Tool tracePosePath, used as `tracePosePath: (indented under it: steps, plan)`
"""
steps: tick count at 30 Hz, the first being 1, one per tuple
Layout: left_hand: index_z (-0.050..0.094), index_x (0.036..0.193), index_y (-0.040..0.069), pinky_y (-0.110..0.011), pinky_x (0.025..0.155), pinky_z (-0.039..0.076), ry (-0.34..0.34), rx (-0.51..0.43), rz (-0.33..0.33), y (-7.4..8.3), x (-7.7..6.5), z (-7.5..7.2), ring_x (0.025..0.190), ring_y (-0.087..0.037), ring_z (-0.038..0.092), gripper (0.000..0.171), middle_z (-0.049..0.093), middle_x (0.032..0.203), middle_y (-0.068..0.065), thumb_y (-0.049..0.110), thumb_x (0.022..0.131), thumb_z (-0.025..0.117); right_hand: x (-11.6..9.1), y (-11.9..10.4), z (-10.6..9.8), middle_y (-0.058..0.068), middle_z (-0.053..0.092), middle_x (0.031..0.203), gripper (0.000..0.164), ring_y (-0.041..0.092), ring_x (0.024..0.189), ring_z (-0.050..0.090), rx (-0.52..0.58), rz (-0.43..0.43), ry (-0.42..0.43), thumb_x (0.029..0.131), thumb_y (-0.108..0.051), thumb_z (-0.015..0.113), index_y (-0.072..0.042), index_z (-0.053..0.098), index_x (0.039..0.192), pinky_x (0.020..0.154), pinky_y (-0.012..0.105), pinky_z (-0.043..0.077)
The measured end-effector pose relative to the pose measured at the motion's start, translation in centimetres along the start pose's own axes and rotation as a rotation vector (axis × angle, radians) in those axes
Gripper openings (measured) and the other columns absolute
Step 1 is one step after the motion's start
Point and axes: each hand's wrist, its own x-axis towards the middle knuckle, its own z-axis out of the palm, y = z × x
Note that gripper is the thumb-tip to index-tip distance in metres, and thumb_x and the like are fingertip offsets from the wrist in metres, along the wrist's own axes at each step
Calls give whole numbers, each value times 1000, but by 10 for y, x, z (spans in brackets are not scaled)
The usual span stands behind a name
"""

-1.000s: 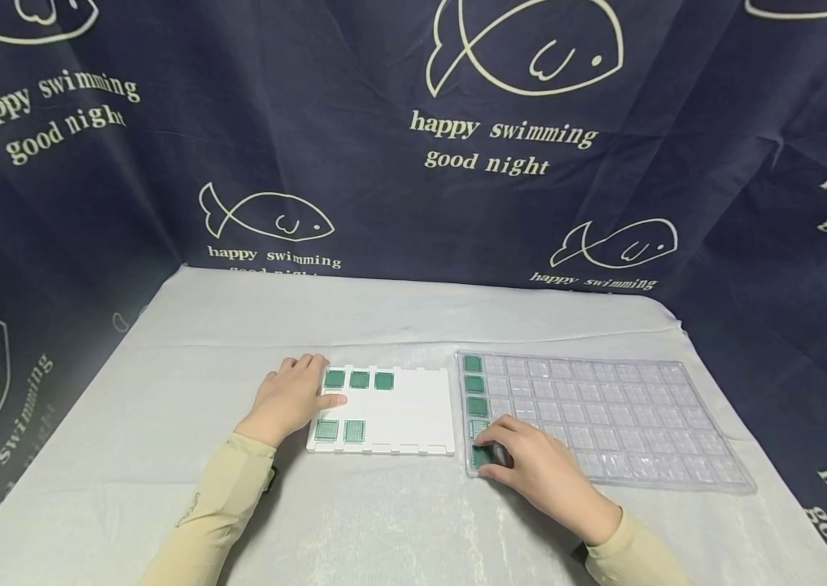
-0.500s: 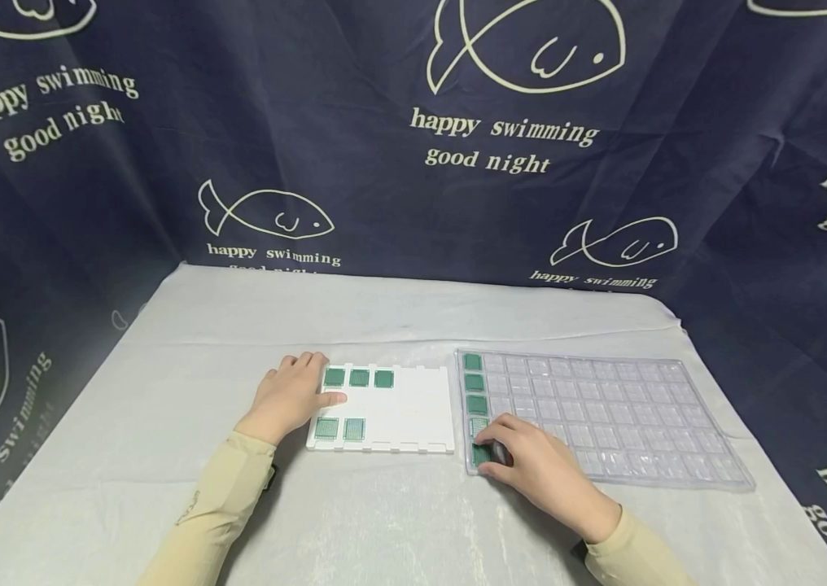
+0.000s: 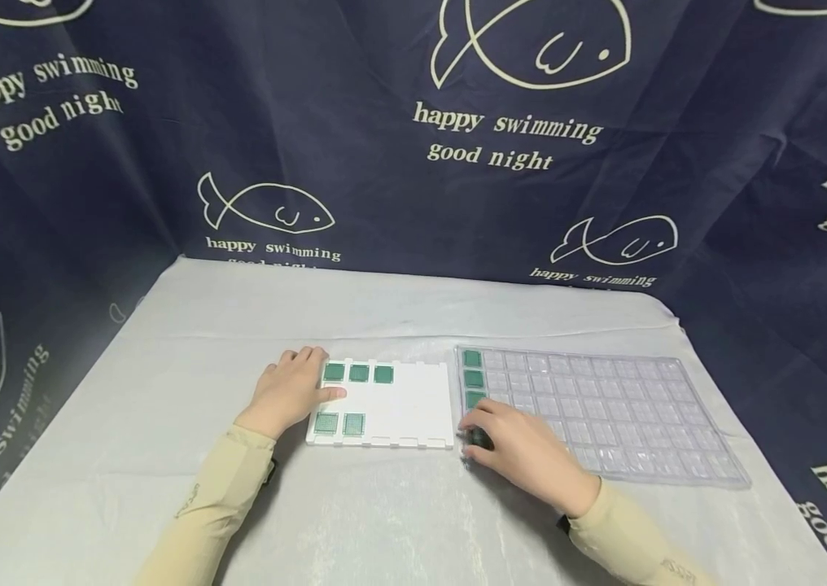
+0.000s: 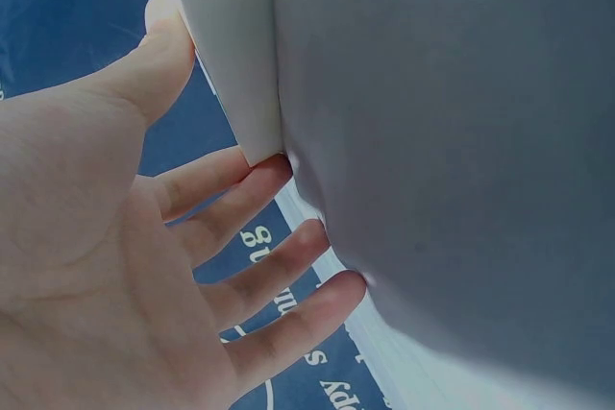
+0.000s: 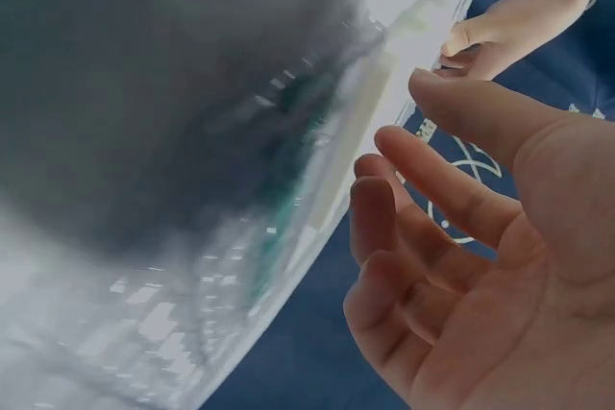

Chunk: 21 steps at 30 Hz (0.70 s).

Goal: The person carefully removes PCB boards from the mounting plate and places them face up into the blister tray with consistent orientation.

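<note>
you are at what looks like a makeshift curtained booth: navy fabric (image 3: 369,146), printed with fish and "happy swimming good night", fills the upper half and both side edges of the head view, enclosing your pale, cloth-covered worktop (image 3: 377,521).

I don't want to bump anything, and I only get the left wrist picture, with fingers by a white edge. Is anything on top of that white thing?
Observer: Yes. The head view shows five green squares on the white tray.
Operator: Ooh! What's beside it?
Observer: A clear tray with lots of little boxes in it, on the right side of the white one.
Operator: And where's the other hand?
Observer: The right hand is over the near left corner of the clear tray. I can't tell if it's holding anything.
</note>
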Motion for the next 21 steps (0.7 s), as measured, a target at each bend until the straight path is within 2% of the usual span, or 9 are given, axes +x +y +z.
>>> tracePosePath:
  steps: [6,15,21]
  plan:
    - [53,138,3,-62,102,48,-5,16,9,1,2,-1,123,-42,54,69,60,137,-17,49,90,72,24,-3,-5,-3,70,101,23,10,79,67,-16,-84,20,85,-26,83,-16,75,105,62,22,54]
    - [53,139,4,-62,104,47,-3,13,3,1,4,-2,125,-42,54,70,59,138,-17,50,90,72,62,-12,-11,-3,71,104,25,13,84,69,-18,-96,-33,89,-29,79,-17,74,111,64,25,56]
    - [53,139,4,-61,100,49,1,16,1,-1,2,1,122,-41,55,70,60,136,-16,49,90,73,87,-23,-7,-2,71,107,28,15,86,71,-18,-125,-43,92,-29,76,-16,72,116,65,27,58]
